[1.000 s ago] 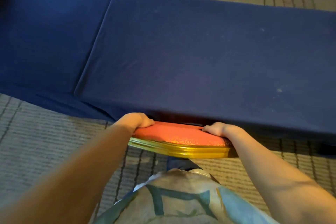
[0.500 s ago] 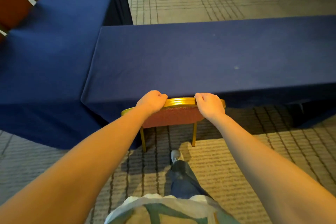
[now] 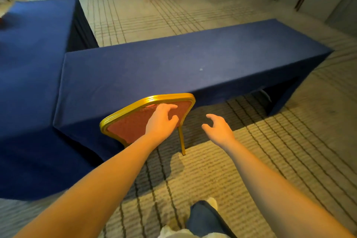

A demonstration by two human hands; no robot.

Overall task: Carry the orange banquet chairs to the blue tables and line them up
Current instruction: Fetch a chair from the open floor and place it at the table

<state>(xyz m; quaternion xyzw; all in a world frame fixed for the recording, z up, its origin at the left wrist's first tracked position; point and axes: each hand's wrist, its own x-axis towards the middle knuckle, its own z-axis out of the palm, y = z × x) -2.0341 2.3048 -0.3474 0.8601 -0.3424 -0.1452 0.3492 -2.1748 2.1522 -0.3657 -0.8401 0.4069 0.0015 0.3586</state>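
both bare arms reach forward; left grip [image 3: 162,121] and right grip [image 3: 219,129] hang slack, palms down, fingers loosely curled, holding nothing.

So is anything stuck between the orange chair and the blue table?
No, nothing visible. The orange chair stands right at the near edge of the blue table; its seat is hidden from view.

An orange chair [image 3: 131,127] stands at the blue table's [image 3: 173,67] near edge; the left hand [image 3: 161,121] and right hand [image 3: 218,129] hover, fingers loose.
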